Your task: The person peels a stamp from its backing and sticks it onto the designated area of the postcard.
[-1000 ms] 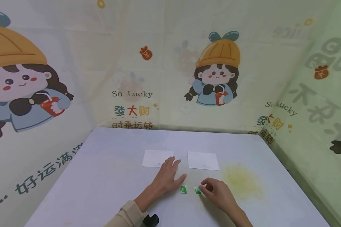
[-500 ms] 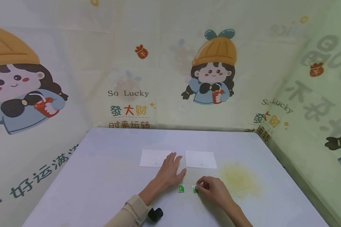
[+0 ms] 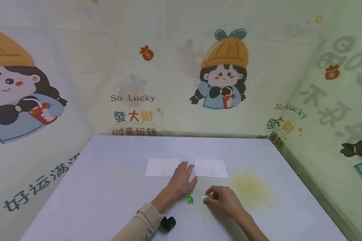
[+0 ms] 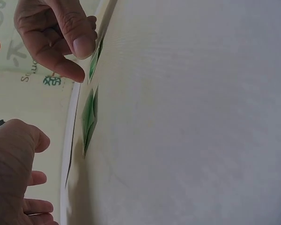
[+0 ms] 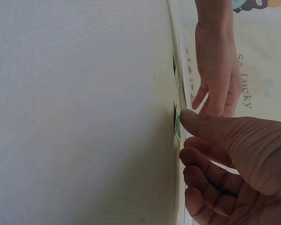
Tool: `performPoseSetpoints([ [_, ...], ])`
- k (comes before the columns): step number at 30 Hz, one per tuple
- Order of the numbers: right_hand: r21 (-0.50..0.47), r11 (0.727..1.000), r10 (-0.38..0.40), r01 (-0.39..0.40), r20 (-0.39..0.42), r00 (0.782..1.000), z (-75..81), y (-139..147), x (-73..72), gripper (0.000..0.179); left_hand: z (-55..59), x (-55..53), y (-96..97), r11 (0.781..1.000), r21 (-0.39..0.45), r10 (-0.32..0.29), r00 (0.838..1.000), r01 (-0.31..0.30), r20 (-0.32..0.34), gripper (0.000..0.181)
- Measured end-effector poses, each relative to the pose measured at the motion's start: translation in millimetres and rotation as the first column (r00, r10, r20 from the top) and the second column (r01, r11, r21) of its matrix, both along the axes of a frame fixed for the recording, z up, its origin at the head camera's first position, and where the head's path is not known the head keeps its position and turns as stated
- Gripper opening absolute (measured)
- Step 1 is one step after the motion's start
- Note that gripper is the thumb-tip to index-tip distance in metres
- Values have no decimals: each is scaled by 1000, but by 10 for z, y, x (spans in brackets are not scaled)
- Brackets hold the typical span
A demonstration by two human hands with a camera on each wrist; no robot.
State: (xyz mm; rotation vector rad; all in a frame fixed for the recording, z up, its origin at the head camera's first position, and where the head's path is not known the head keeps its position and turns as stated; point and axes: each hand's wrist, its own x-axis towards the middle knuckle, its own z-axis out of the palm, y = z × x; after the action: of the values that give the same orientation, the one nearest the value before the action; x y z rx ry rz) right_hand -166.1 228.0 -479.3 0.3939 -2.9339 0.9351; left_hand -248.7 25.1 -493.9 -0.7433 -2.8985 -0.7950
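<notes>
Left hand (image 3: 181,180), fingers wide, shifted nearer right card (image 3: 211,168); right hand (image 3: 224,199) narrow at green square (image 3: 203,199), hold unclear.

Left hand (image 3: 180,181), fingers extended, overlapping the right edge of one white card (image 3: 160,167); second white card (image 3: 211,168) alongside. Right hand (image 3: 225,200), thumb tip overlapping one green stamp (image 3: 203,197); second green stamp (image 3: 190,199) just beside it, on a white tabletop (image 3: 108,190).

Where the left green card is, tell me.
In the head view, the left card lies on the table, below centre, just below the left hand and left of the other card.
</notes>
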Motion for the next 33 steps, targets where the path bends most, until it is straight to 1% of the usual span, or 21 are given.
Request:
performPoseSetpoints([
  [8, 2, 999, 39, -39, -29, 999, 2, -4, -15, 21, 7, -52, 68, 1000, 13, -12, 1000, 12, 5, 54],
  [14, 1, 999, 34, -34, -25, 999, -11, -20, 15, 22, -18, -74, 106, 1000, -7, -1, 1000, 1, 6, 53],
  [17, 3, 999, 35, -35, -30, 999, -26, -24, 31, 22, -41, -84, 117, 1000, -30, 4, 1000, -4, 7, 52],
  [21, 7, 1000, 31, -30, -40, 999, -36, -32, 39, 21, -60, -100, 126, 999, -53, 11, 1000, -11, -4, 51],
  [27, 10, 1000, 30, -29, -50, 998, -52, -32, 37, 19, -69, -111, 136, 999, -51, 4, 1000, -4, 2, 48],
  [33, 7, 1000, 24, -24, -41, 999, -49, -38, 45, 18, -78, -112, 153, 997, -74, 2, 1000, -4, -21, 44],
])
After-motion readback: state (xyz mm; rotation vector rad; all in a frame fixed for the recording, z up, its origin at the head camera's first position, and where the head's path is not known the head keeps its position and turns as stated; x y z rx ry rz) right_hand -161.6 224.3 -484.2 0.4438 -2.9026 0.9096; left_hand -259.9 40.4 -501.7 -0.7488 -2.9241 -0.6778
